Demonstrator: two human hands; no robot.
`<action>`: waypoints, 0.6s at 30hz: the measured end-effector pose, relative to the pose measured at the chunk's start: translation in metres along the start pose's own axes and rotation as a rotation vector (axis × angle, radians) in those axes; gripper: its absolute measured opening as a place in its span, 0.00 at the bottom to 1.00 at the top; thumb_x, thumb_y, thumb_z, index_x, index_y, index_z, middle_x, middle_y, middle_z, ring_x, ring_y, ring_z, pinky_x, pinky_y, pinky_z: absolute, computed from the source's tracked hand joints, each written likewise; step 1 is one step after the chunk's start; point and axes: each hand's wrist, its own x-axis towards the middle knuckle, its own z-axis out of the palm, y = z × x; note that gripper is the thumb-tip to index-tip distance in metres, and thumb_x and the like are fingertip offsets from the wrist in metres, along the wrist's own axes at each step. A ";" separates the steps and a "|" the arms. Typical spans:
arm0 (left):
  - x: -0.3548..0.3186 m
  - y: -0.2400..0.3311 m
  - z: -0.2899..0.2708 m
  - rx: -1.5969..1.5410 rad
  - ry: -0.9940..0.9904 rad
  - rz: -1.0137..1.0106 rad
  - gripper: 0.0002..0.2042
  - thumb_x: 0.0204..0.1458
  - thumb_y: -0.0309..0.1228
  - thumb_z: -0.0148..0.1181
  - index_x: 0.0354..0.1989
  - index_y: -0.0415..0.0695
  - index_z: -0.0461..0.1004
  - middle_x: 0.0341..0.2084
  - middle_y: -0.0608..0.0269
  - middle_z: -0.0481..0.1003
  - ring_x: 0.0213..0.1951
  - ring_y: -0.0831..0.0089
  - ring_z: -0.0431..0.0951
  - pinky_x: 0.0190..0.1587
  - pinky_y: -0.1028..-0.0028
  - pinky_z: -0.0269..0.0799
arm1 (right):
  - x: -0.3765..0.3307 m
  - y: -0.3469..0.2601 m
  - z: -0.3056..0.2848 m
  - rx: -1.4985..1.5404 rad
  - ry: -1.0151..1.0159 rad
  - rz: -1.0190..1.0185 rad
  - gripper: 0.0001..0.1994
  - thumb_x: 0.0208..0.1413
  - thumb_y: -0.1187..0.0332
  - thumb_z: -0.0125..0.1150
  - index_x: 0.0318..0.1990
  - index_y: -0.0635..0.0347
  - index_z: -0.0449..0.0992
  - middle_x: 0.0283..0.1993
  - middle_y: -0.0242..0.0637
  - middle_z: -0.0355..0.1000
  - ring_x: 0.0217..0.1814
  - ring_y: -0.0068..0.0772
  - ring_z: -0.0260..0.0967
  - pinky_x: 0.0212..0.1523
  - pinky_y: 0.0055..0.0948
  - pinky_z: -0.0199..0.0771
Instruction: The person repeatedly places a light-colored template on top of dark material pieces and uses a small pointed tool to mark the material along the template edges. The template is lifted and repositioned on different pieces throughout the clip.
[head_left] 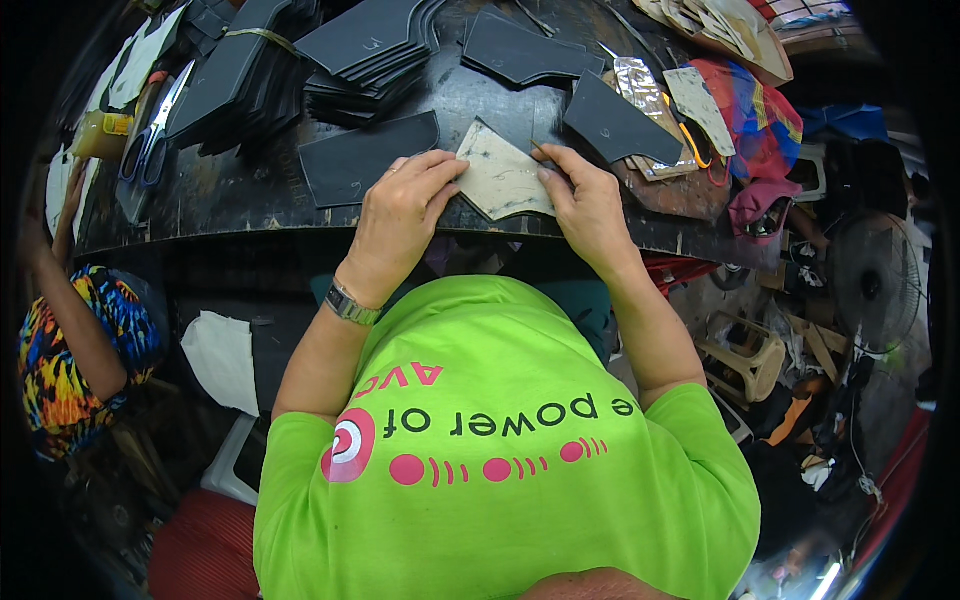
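A pale, mottled cut piece [505,180] with pointed corners lies at the table's near edge, between my hands. My left hand [405,215] closes its thumb and fingertips on the left corner. On the right side, my right hand [585,195] pinches the edge between thumb and bent forefinger; a small dark tip shows there, too small to name. Just left of the pale piece, partly behind my left hand, is a flat black cut piece [345,162]. Another black cut piece [615,125] lies beyond my right hand.
Stacks of black cut pieces [365,45] stand farther back, one bundle [235,80] tied with a band. Blue-handled scissors [155,135] and a yellowish bottle [103,135] lie left. Orange-handled scissors [697,145] rest right. Another person's arm [75,320] is at far left.
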 end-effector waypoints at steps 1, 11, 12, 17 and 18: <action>0.001 0.000 0.000 0.003 -0.002 -0.006 0.12 0.56 0.24 0.68 0.49 0.42 0.84 0.48 0.55 0.83 0.51 0.56 0.82 0.54 0.63 0.78 | -0.001 0.000 0.001 -0.001 0.015 -0.011 0.12 0.65 0.75 0.62 0.54 0.67 0.80 0.46 0.48 0.83 0.43 0.38 0.82 0.48 0.30 0.78; 0.003 -0.001 0.002 0.071 0.025 0.072 0.11 0.53 0.23 0.68 0.45 0.41 0.85 0.44 0.60 0.83 0.46 0.59 0.82 0.50 0.64 0.79 | -0.003 0.001 0.007 -0.103 0.079 -0.141 0.09 0.63 0.74 0.62 0.49 0.63 0.79 0.45 0.52 0.80 0.46 0.60 0.79 0.46 0.49 0.79; 0.002 0.000 0.002 0.066 0.017 0.067 0.11 0.53 0.23 0.69 0.45 0.41 0.85 0.44 0.58 0.83 0.46 0.58 0.82 0.51 0.64 0.79 | -0.003 0.001 0.007 -0.119 0.088 -0.165 0.09 0.63 0.74 0.62 0.49 0.63 0.78 0.44 0.51 0.80 0.46 0.60 0.79 0.45 0.49 0.79; -0.002 0.007 0.005 0.073 -0.017 0.079 0.14 0.53 0.24 0.70 0.49 0.42 0.84 0.52 0.57 0.81 0.54 0.55 0.80 0.56 0.62 0.78 | -0.006 0.000 0.010 -0.173 0.117 -0.207 0.07 0.62 0.75 0.61 0.47 0.62 0.75 0.41 0.49 0.79 0.42 0.60 0.78 0.41 0.52 0.78; -0.004 0.010 0.006 0.078 -0.034 0.111 0.15 0.53 0.25 0.71 0.50 0.43 0.84 0.53 0.57 0.80 0.56 0.55 0.79 0.57 0.62 0.77 | -0.006 0.000 0.010 -0.166 0.119 -0.207 0.07 0.62 0.75 0.61 0.47 0.62 0.75 0.41 0.49 0.79 0.42 0.60 0.78 0.41 0.52 0.78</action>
